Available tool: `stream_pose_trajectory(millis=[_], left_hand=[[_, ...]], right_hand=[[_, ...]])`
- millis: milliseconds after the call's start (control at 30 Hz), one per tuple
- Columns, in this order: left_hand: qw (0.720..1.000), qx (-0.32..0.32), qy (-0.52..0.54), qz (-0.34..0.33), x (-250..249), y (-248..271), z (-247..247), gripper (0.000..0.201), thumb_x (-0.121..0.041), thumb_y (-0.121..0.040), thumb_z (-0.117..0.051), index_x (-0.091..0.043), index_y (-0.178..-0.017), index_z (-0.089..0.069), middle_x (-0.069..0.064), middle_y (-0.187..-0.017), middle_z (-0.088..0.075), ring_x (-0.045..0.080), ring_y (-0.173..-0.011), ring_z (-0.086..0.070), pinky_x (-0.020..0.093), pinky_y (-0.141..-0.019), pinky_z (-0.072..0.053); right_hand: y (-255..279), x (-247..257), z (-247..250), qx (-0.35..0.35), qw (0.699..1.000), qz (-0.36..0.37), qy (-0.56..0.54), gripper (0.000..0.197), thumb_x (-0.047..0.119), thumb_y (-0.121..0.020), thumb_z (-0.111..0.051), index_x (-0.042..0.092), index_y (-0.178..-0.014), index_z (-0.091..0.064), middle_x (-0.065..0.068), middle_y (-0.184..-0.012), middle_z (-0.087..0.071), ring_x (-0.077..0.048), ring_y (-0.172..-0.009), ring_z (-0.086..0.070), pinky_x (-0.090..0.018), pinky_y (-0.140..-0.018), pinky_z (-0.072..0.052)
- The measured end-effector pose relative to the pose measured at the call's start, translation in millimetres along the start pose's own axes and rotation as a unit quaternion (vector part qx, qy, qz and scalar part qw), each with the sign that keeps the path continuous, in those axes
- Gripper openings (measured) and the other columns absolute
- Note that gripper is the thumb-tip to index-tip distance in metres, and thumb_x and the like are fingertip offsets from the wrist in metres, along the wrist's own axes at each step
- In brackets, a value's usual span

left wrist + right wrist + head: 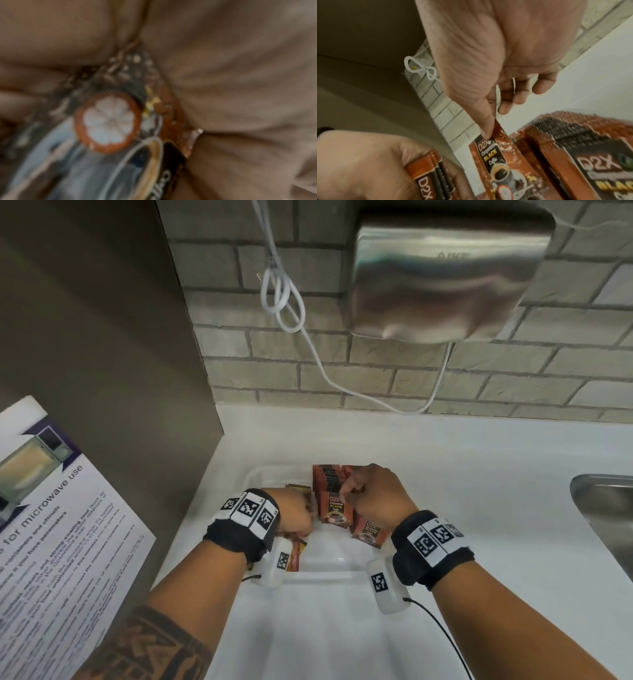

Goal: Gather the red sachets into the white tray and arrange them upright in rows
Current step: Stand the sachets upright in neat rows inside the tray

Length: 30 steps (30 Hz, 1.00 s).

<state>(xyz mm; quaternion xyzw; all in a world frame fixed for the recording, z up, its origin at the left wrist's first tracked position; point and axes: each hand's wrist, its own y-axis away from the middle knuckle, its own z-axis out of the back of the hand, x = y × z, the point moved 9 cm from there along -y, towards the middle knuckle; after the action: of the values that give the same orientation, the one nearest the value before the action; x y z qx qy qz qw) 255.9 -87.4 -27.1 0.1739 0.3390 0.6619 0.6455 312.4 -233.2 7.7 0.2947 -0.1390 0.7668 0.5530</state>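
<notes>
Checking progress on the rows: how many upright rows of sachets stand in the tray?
2: one row at the white tray's middle, another under the right hand. Hands may hide more.

Your red sachets (pixel 496 162) read "D2X" over "BLACK" and "Coffee"; the same print shows on those standing in the white tray (pixel 329 573). Left of that tray, the notice sheet (pixel 61 529) carries the heading "for microwave use"; its smaller lines are too blurred. Above the tray, the steel dryer (pixel 445 268) bears faint "AIKE".

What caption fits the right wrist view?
Right hand pinches a red coffee sachet upright beside packed sachet rows.
</notes>
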Motion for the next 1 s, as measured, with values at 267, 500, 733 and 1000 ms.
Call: stream_pose_trajectory(millis=[267,500,733,1000], left_hand=[[0.998,0.046,0.052,-0.009,-24,-24,-31,0.038,-0.016,-0.082,-0.063,-0.01,-0.119,-0.071,0.01,-0.098,-0.074,0.019,-0.067,-0.058,0.026,-0.063,-0.052],[0.996,0.049,0.069,0.002,-23,-37,-36,0.039,-0.018,-0.085,-0.064,-0.01,-0.122,-0.069,0.013,-0.103,-0.074,0.022,-0.075,-0.06,0.035,-0.079,-0.059],[0.997,0.041,0.063,-0.003,-25,-45,-36,0.034,-0.021,-0.088,-0.064,-0.01,-0.12,-0.069,0.007,-0.092,-0.071,0.019,-0.072,-0.06,0.029,-0.071,-0.056],[0.998,0.04,0.046,-0.014,-26,-40,-34,0.028,-0.02,-0.088,-0.064,-0.012,-0.113,-0.071,0.0,-0.084,-0.067,0.014,-0.063,-0.058,0.021,-0.057,-0.049]], right_hand=[[-5,-18,-23,-0.011,0.996,-0.042,0.077,0.016,0.03,-0.082,-0.063,0.036,-0.079,-0.076,0.009,-0.108,-0.063,-0.023,-0.109,-0.041,-0.035,-0.083,-0.031],[-5,-25,-27,0.002,0.996,-0.041,0.079,0.017,0.027,-0.082,-0.064,0.039,-0.077,-0.075,0.009,-0.107,-0.059,-0.023,-0.112,-0.04,-0.037,-0.087,-0.033],[-10,-28,-29,0.006,0.995,-0.042,0.089,0.013,0.028,-0.082,-0.071,0.04,-0.079,-0.069,0.011,-0.106,-0.061,-0.018,-0.114,-0.048,-0.036,-0.087,-0.032],[-11,-30,-26,-0.005,0.998,-0.03,0.06,0.011,0.028,-0.08,-0.073,0.037,-0.086,-0.073,0.013,-0.096,-0.063,-0.016,-0.107,-0.055,-0.034,-0.082,-0.031]])
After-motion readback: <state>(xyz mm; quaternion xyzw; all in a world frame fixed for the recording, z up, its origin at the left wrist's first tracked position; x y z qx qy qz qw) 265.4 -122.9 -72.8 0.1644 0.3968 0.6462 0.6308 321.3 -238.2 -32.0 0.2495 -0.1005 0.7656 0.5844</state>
